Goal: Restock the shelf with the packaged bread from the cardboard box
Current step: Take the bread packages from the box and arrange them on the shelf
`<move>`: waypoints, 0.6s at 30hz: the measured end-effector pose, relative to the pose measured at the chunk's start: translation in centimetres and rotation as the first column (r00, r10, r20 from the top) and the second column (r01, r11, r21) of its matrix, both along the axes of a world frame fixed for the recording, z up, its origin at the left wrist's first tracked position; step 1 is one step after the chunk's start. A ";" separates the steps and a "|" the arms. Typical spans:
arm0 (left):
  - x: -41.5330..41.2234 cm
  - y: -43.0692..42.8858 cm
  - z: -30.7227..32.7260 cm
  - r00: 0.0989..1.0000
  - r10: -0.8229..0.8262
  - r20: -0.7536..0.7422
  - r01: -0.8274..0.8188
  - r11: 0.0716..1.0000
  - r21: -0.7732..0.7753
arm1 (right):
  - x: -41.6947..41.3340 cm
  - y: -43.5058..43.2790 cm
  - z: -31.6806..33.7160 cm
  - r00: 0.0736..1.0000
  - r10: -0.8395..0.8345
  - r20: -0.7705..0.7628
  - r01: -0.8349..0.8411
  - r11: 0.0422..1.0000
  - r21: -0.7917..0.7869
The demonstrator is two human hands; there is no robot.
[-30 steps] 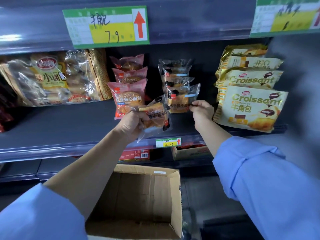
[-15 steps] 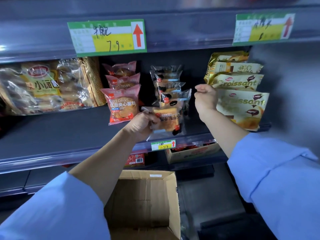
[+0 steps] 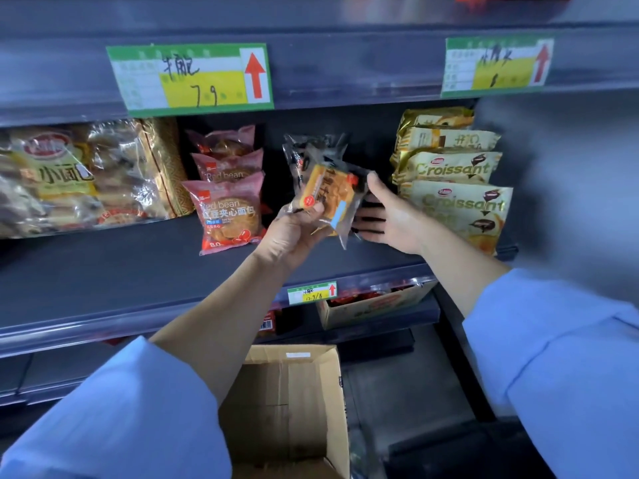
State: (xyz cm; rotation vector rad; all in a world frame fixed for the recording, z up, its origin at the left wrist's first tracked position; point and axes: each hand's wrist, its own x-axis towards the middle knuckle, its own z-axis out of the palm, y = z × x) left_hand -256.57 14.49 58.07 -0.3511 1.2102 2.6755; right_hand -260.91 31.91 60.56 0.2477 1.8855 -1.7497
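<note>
My left hand (image 3: 294, 233) grips a clear packaged bread (image 3: 325, 197) by its lower left corner and holds it tilted above the dark middle shelf (image 3: 103, 271). My right hand (image 3: 392, 216) is spread beside the pack's right edge, thumb up, fingers straight and partly behind the clear wrapper. More of the same clear packs (image 3: 311, 143) stand stacked behind it, mostly hidden. The cardboard box (image 3: 311, 392) sits open on the floor below my arms; what I see of its inside is bare.
Pink red bean bread packs (image 3: 230, 209) stand to the left, golden croissant packs (image 3: 456, 198) to the right, and large bags of small buns (image 3: 79, 178) at far left. Price tags (image 3: 190, 76) hang on the shelf edge above. A carton (image 3: 373, 305) sits on the lower shelf.
My left hand raised the pack and tilted it in front of the stack. My right hand came down from the croissant packs, opened, and moved in beside the pack.
</note>
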 end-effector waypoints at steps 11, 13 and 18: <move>1.6 -0.6 0.5 0.989 -0.065 0.137 0.098 0.963 -0.251 | 0.7 -1.7 2.0 0.997 0.050 -0.055 -0.042 0.990 0.132; 1.9 -1.5 0.4 0.982 0.030 0.186 0.036 0.939 -0.343 | 0.3 -1.4 2.3 0.976 0.201 -0.081 -0.145 0.885 0.442; 2.5 -2.9 0.5 0.967 0.079 0.244 0.025 0.918 -0.397 | 0.1 -2.5 2.6 0.775 0.631 0.030 -0.348 0.387 0.854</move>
